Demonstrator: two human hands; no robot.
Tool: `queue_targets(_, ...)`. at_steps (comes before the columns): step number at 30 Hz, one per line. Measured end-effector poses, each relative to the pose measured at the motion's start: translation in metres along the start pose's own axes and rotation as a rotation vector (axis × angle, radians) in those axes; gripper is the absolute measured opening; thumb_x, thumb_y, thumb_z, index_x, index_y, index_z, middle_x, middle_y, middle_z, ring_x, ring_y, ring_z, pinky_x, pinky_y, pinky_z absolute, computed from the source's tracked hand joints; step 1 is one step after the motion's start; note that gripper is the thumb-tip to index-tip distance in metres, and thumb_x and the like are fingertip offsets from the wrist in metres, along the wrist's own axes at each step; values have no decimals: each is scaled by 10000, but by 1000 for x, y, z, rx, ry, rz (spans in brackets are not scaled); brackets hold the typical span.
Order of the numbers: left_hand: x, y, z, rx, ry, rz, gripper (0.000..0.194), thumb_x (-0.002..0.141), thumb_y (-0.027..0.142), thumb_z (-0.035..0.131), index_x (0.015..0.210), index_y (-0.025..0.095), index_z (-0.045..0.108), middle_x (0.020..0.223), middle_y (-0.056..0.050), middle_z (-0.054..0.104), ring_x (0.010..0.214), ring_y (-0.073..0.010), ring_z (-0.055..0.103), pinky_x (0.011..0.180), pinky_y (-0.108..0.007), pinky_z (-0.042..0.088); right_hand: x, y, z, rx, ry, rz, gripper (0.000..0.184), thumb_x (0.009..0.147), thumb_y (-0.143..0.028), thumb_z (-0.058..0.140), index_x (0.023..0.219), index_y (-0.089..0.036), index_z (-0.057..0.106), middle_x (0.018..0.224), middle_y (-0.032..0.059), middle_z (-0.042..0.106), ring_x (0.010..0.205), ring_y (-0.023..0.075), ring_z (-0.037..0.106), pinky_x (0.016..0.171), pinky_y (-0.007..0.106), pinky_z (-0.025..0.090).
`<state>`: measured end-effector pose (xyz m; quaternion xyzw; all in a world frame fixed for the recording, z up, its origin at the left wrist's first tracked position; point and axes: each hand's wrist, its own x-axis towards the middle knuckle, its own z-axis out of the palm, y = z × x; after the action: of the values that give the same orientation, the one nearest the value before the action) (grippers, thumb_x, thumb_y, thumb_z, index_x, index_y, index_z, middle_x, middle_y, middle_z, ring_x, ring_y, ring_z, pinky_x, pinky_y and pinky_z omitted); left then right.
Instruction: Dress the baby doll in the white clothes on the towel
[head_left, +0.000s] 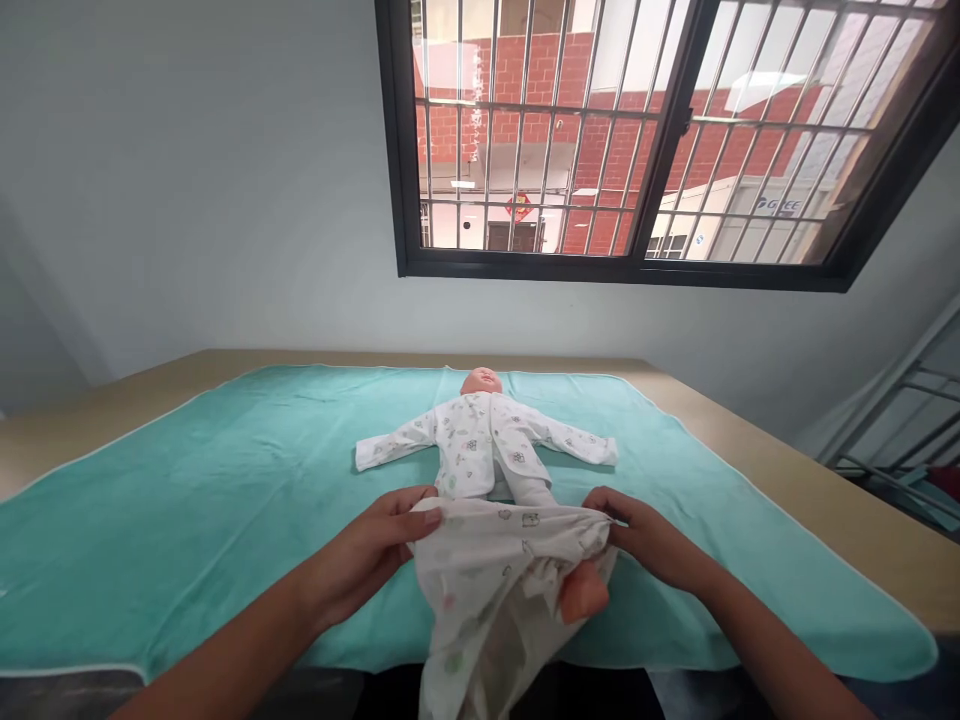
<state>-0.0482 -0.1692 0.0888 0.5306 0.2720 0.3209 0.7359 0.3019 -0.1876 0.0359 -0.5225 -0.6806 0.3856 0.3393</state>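
Note:
A baby doll lies on its back on a teal blanket, head toward the wall, wearing a white printed top with both sleeves spread out. My left hand and my right hand each pinch one side of the waistband of white printed trousers, stretched wide across the doll's legs. One bare doll foot pokes out below the cloth on the right. The trouser legs hang down over the table's front edge.
The blanket covers a wooden table that stands against a grey wall. A barred window sits above it. A metal frame stands at the far right.

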Motion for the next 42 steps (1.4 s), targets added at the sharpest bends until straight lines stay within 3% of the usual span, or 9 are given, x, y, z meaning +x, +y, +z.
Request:
queue_targets(7,13,-21,2,-25,-40,4,197,806,276,709,886,137,594,887,-44,635,798,-145,579,707,-233,412,16,-2,17,-98,-127,-61,130,773,-190,545,862,-217,637,933,15,629,862,200,563,778,342,463)
queue_targets(14,42,-27,12,-90,0,93,221,839,308,672,918,148,541,886,-40,633,790,-142,586,710,-249,432,11,-83,25,-102,-157,-210,406,854,-231,541,1248,-329,550,1333,26,502,1149,209,520,968,376,446)
queue_targets(17,52,-26,16,-12,25,157,243,851,364,652,891,166,518,819,-5,600,735,-122,550,662,-232,413,24,-104,42,20,-175,-103,319,830,-377,635,1124,-260,593,1111,40,621,985,204,585,825,346,496)
queue_targets(20,60,-28,17,176,103,203,294,832,422,660,834,168,511,705,36,521,642,-90,463,584,-206,348,46,-99,66,4,-109,-11,323,717,-448,747,807,-206,553,771,-19,586,703,137,522,599,264,430)
queue_targets(24,64,-29,13,270,164,224,336,828,488,633,844,168,531,678,44,487,619,-90,423,579,-211,325,65,-81,83,63,3,-33,358,681,-421,777,808,-208,519,774,-39,545,677,110,463,578,238,378)
queue_targets(30,54,-17,5,461,177,185,358,837,527,586,805,173,542,698,38,481,646,-106,414,576,-220,304,71,-81,74,399,-195,59,235,708,-316,733,801,-186,561,705,-42,540,633,101,474,575,226,355)
queue_targets(34,44,-5,-10,552,-17,-29,325,795,491,647,845,186,548,728,52,474,644,-102,413,559,-209,306,72,-83,65,721,-230,149,178,715,-252,677,692,-179,516,640,-46,518,582,97,478,539,218,354)
queue_targets(38,42,0,-21,429,-184,-115,380,698,353,779,975,183,583,868,18,571,769,-134,525,646,-214,395,71,-84,75,881,-201,180,133,726,-244,654,713,-182,537,641,-39,536,589,113,498,554,234,409)
queue_targets(42,55,-9,-13,29,51,148,327,821,454,654,934,160,568,857,-23,598,741,-134,558,664,-237,428,70,-90,83,827,-244,134,246,770,-403,680,859,-182,617,781,5,637,705,158,588,650,278,475)
